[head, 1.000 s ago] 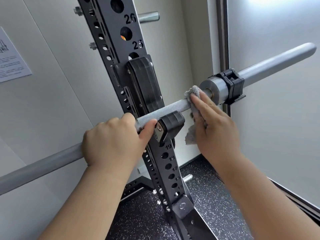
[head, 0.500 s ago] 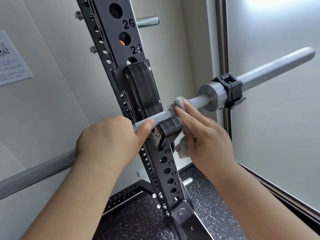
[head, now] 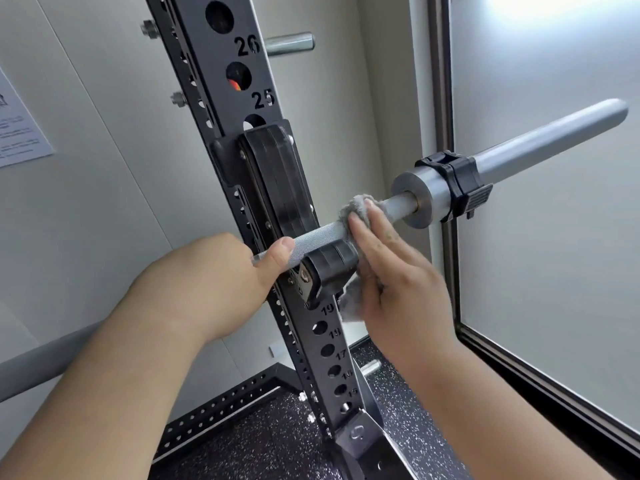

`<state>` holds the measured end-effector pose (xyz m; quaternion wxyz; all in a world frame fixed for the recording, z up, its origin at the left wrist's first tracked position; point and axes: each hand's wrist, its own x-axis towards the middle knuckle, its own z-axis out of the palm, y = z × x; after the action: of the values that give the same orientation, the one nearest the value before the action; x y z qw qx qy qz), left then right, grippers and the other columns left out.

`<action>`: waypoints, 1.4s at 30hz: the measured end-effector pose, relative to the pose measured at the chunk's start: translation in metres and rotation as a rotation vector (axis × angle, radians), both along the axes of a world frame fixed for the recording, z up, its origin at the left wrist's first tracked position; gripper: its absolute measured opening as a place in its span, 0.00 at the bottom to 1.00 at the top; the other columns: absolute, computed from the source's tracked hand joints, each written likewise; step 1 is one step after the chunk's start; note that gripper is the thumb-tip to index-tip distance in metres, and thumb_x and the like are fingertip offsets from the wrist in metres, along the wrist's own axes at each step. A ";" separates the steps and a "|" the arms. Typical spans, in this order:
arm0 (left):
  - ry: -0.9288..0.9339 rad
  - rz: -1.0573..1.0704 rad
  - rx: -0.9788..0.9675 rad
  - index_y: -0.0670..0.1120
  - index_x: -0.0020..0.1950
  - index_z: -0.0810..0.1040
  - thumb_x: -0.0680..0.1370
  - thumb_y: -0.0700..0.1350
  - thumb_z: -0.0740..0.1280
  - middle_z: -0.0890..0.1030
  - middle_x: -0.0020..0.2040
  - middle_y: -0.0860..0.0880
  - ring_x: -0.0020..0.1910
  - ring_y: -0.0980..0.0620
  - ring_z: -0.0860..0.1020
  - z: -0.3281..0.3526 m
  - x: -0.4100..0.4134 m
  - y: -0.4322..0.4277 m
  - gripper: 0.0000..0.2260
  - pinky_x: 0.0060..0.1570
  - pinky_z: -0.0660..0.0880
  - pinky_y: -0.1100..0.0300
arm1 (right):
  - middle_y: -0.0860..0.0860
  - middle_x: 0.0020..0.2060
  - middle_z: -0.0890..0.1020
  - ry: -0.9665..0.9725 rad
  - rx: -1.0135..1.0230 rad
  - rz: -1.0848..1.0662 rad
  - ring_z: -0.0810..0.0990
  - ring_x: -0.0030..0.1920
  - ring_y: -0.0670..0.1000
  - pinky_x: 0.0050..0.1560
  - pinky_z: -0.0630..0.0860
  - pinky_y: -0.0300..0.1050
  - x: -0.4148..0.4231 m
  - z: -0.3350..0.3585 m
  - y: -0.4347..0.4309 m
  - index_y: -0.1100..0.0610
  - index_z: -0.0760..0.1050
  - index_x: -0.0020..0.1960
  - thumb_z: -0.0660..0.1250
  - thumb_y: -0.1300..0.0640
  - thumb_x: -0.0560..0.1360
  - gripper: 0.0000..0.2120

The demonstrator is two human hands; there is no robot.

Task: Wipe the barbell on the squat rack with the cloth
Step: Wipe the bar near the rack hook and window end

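Observation:
A grey barbell (head: pixel 322 237) lies across the black J-hook (head: pixel 329 268) of the squat rack upright (head: pixel 242 109), running from lower left to upper right. My left hand (head: pixel 214 282) grips the bar just left of the hook, thumb on the knurled part. My right hand (head: pixel 398 271) presses a grey cloth (head: pixel 356 207) around the bar just right of the hook, fingers flat along it. The cloth's loose end (head: pixel 349 306) hangs below the bar. Beyond it sit the bar's collar (head: pixel 419 199) and a black clamp (head: pixel 457 188) on the sleeve.
The upright has numbered holes and a bolted foot (head: pixel 363 441) on speckled black floor (head: pixel 263 445). A frosted glass panel in a dark frame (head: pixel 446 98) stands close on the right. A white wall with a paper notice (head: pixel 17 136) is at the left. A steel peg (head: pixel 291 43) juts out up high.
My right hand slid the cloth leftward along the bar, from against the collar to beside the J-hook. My left hand kept its grip.

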<state>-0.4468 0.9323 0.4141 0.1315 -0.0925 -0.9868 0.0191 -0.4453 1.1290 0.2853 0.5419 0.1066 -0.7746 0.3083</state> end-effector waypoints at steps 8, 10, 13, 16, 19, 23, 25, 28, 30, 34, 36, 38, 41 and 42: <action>0.249 0.069 -0.113 0.49 0.37 0.73 0.76 0.74 0.37 0.77 0.32 0.50 0.32 0.48 0.75 -0.013 0.016 0.004 0.37 0.37 0.75 0.57 | 0.43 0.77 0.70 0.029 -0.069 -0.015 0.79 0.68 0.51 0.61 0.81 0.47 -0.003 -0.003 0.001 0.50 0.73 0.76 0.61 0.65 0.76 0.29; 0.332 0.059 -0.131 0.50 0.38 0.71 0.76 0.73 0.36 0.75 0.33 0.51 0.31 0.49 0.73 -0.019 0.020 0.005 0.35 0.34 0.72 0.57 | 0.43 0.77 0.70 0.023 0.023 -0.002 0.83 0.61 0.55 0.54 0.83 0.50 -0.001 -0.005 -0.002 0.49 0.73 0.76 0.62 0.66 0.73 0.32; 0.490 -0.015 -0.123 0.51 0.39 0.67 0.80 0.69 0.37 0.72 0.32 0.53 0.30 0.47 0.68 -0.031 0.020 -0.001 0.29 0.29 0.61 0.56 | 0.41 0.75 0.72 0.044 -0.044 -0.075 0.84 0.59 0.53 0.49 0.84 0.49 -0.005 0.001 0.018 0.48 0.74 0.75 0.62 0.64 0.76 0.28; 0.535 -0.033 -0.081 0.51 0.41 0.67 0.82 0.68 0.47 0.73 0.33 0.51 0.33 0.43 0.71 -0.043 0.019 -0.005 0.25 0.34 0.61 0.53 | 0.45 0.77 0.70 0.050 -0.086 -0.058 0.81 0.66 0.51 0.58 0.81 0.47 -0.007 -0.001 0.009 0.51 0.73 0.76 0.62 0.66 0.76 0.29; 0.565 0.045 -0.043 0.49 0.45 0.72 0.81 0.67 0.52 0.75 0.38 0.49 0.39 0.40 0.74 -0.059 0.022 -0.004 0.23 0.41 0.60 0.49 | 0.45 0.78 0.69 0.049 0.043 0.015 0.83 0.59 0.57 0.55 0.82 0.52 -0.005 -0.007 0.000 0.50 0.73 0.76 0.64 0.69 0.73 0.33; 0.612 0.001 -0.039 0.48 0.41 0.68 0.82 0.67 0.53 0.73 0.33 0.47 0.32 0.42 0.69 -0.056 0.019 -0.004 0.23 0.37 0.59 0.51 | 0.44 0.76 0.72 0.065 -0.073 -0.029 0.82 0.63 0.52 0.56 0.82 0.50 -0.011 -0.004 0.019 0.50 0.74 0.75 0.65 0.69 0.75 0.31; 0.619 -0.039 -0.031 0.48 0.38 0.65 0.81 0.67 0.51 0.71 0.28 0.47 0.29 0.46 0.63 -0.046 0.016 -0.003 0.25 0.33 0.59 0.55 | 0.46 0.77 0.70 0.050 -0.077 0.042 0.79 0.68 0.52 0.62 0.81 0.52 -0.010 -0.005 0.007 0.51 0.73 0.76 0.64 0.69 0.75 0.31; 0.600 -0.037 -0.012 0.47 0.33 0.68 0.80 0.68 0.50 0.69 0.24 0.48 0.24 0.48 0.61 -0.040 0.014 0.001 0.28 0.31 0.58 0.61 | 0.45 0.76 0.71 0.038 0.063 0.078 0.83 0.62 0.57 0.57 0.82 0.53 -0.006 -0.002 0.006 0.50 0.75 0.74 0.62 0.69 0.73 0.32; 0.609 -0.036 -0.004 0.48 0.31 0.69 0.80 0.69 0.50 0.67 0.22 0.48 0.22 0.50 0.59 -0.038 0.013 0.002 0.30 0.31 0.56 0.64 | 0.43 0.73 0.75 0.052 0.009 0.014 0.83 0.61 0.52 0.55 0.82 0.50 -0.008 0.005 0.017 0.50 0.78 0.71 0.65 0.68 0.77 0.26; 0.575 -0.005 -0.025 0.48 0.29 0.65 0.80 0.70 0.48 0.64 0.22 0.50 0.21 0.53 0.54 -0.033 0.014 0.004 0.31 0.30 0.55 0.65 | 0.44 0.73 0.75 0.009 -0.033 0.065 0.78 0.69 0.47 0.61 0.80 0.47 -0.002 0.012 0.003 0.51 0.79 0.70 0.61 0.66 0.77 0.24; 0.536 0.056 -0.091 0.49 0.31 0.66 0.75 0.72 0.40 0.66 0.24 0.50 0.22 0.51 0.58 -0.033 0.014 0.005 0.32 0.28 0.57 0.63 | 0.42 0.73 0.74 -0.026 0.046 0.150 0.79 0.67 0.49 0.60 0.81 0.51 0.003 0.015 0.001 0.50 0.78 0.71 0.58 0.66 0.74 0.29; 0.516 0.082 -0.129 0.49 0.33 0.67 0.72 0.73 0.34 0.69 0.26 0.51 0.23 0.50 0.62 -0.032 0.015 0.005 0.34 0.28 0.58 0.62 | 0.39 0.71 0.76 -0.029 0.060 0.134 0.82 0.63 0.50 0.54 0.83 0.54 0.000 0.020 0.014 0.49 0.79 0.69 0.62 0.68 0.77 0.26; 0.514 0.079 -0.119 0.49 0.33 0.67 0.72 0.73 0.34 0.69 0.26 0.51 0.23 0.50 0.63 -0.028 0.017 0.007 0.35 0.28 0.58 0.62 | 0.40 0.70 0.77 -0.034 0.005 0.123 0.81 0.64 0.48 0.57 0.82 0.53 -0.001 0.023 0.015 0.50 0.80 0.68 0.64 0.67 0.78 0.22; 0.514 0.079 -0.117 0.49 0.32 0.67 0.73 0.73 0.34 0.69 0.26 0.51 0.23 0.49 0.64 -0.027 0.017 0.006 0.35 0.28 0.59 0.62 | 0.40 0.70 0.77 -0.053 0.018 0.135 0.80 0.65 0.47 0.58 0.81 0.51 0.001 0.023 0.010 0.50 0.79 0.68 0.62 0.68 0.76 0.25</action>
<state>-0.4299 0.9386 0.3868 0.3715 -0.0534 -0.9210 0.1042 -0.4448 1.1388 0.3079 0.4984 0.1552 -0.7823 0.3400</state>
